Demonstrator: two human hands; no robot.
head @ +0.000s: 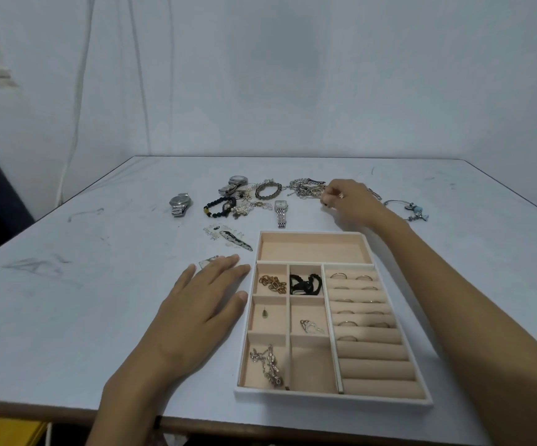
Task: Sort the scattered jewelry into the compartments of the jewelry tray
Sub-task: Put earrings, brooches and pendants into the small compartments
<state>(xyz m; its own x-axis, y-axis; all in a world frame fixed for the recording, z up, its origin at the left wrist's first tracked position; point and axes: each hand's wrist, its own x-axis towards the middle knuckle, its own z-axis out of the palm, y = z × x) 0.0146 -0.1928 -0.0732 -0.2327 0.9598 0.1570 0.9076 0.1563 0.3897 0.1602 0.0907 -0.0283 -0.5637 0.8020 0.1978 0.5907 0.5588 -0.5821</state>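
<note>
The pink-lined jewelry tray [314, 234] lies on the table in front of me. Its small compartments hold a gold chain [272, 283], black cord pieces [305, 284], a small pendant [264, 313] and silver chains [268, 363]; several rings [338, 275] sit in the roll slots at right. My left hand [201, 304] rests flat on the table beside the tray's left wall. My right hand [346, 198] reaches beyond the tray with fingers curled at the edge of a tangled chain pile [305, 188]; what it pinches is too small to make out.
Scattered beyond the tray: two round watches [180, 203] [235, 185], a slim silver watch [280, 212], a black bead bracelet [217, 208], a grey bead bracelet [268, 189], a charm bangle [410, 209] at right, and silver pieces [228, 237] near my left fingertips.
</note>
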